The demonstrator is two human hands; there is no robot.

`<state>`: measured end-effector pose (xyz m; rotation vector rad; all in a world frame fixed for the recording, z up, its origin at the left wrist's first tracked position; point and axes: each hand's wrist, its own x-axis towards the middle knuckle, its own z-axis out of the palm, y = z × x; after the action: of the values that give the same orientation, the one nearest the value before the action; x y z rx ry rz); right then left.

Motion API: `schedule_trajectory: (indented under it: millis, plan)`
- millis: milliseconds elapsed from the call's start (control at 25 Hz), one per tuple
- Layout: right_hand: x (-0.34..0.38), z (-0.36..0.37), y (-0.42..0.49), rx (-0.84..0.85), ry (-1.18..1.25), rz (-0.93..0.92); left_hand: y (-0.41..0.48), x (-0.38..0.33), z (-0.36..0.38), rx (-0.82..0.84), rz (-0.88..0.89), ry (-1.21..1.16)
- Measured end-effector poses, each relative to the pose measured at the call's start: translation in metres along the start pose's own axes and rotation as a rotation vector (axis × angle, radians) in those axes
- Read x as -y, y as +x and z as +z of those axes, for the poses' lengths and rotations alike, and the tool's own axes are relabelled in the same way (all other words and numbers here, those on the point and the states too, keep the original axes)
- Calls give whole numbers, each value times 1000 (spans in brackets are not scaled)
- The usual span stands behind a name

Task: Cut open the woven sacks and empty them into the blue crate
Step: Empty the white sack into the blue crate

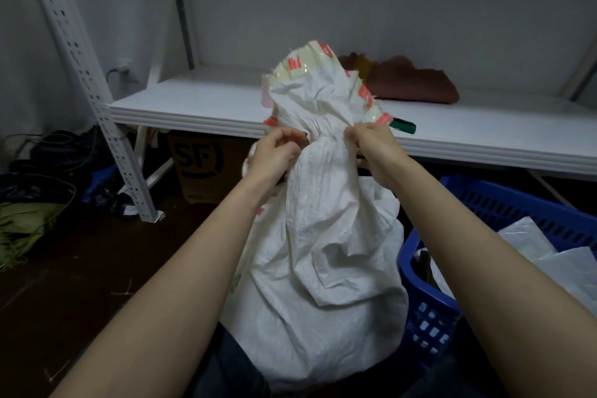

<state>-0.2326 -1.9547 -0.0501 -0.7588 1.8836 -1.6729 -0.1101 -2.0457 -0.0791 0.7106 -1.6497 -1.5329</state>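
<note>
- head view: a white woven sack point(316, 236) stands upright between a person's two bare forearms, its base low in the frame and its gathered neck level with the front edge of a white shelf point(193, 107).
- left hand point(274, 155) is at the left of the neck, fingers curled and pinching the fabric.
- right hand point(374, 152) is at the right of the neck, fingers curled and clamped on a fold of the same fabric.
- above both hands the sack's mouth flares out, rimmed with clear tape point(294, 69) that bears red print.
- a dark green piece point(403, 126) juts out just past the right hand; what it is, and whether the hand holds it, cannot be told.
- the blue crate point(429, 317) sits just beside the sack, to its right and under the right forearm, with pale plastic bags point(529, 242) lying inside.
- a brown cloth point(413, 81) lies on the shelf behind the sack's mouth.
- a cardboard box point(200, 161) with black lettering stands on the floor under the shelf.
- a white perforated post point(87, 74) leans up the left side, with a dark heap of cables point(55, 152) and green fabric point(22, 229) on the floor beyond it.
</note>
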Motion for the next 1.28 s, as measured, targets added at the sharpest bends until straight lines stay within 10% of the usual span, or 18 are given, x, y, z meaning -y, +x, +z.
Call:
schedule_trajectory:
  millis: [280, 600, 1280]
  plan:
    - [10, -9, -1, 15, 305, 36, -4, -6, -3, 173, -276, -199]
    - [31, 4, -19, 241, 482, 304, -8, -73, -20, 166, -76, -92]
    - [259, -46, -41, -245, 444, -459, 7, -282, -105, -223, 503, 364]
